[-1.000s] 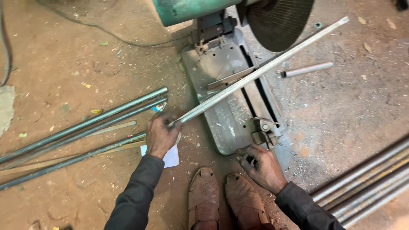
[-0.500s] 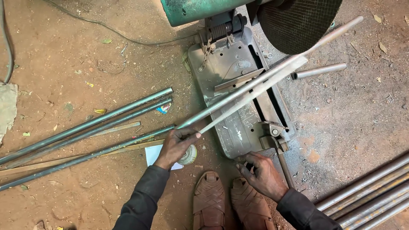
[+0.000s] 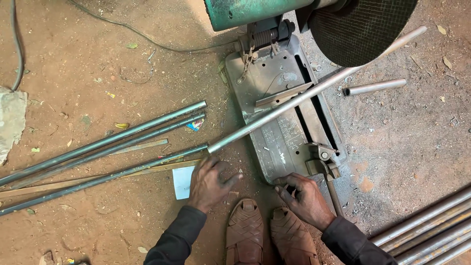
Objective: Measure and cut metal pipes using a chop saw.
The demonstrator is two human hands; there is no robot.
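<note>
A long silver pipe (image 3: 314, 91) lies slanted across the grey base (image 3: 279, 142) of a chop saw, under its dark cutting disc (image 3: 363, 29). Its near end sticks out past the base's left edge. My left hand (image 3: 211, 181) rests palm down on the dirt just below that end, fingers spread, next to a white paper (image 3: 182, 182). It holds nothing that I can see. My right hand (image 3: 305, 197) is at the front edge of the base, fingers curled on the vise handle (image 3: 284, 181) beside the clamp screw (image 3: 334, 194).
Several long dark pipes (image 3: 103, 142) and flat strips lie on the dirt at left. More pipes (image 3: 427, 230) lie at the bottom right. A short cut pipe (image 3: 375, 87) lies right of the saw. My brown sandals (image 3: 245, 235) are between my arms. A cable (image 3: 147, 37) runs behind.
My left hand has let go of the long pipe's near end and dropped to the ground beside the paper. The pipe now rests on the saw base. My right hand stays at the vise.
</note>
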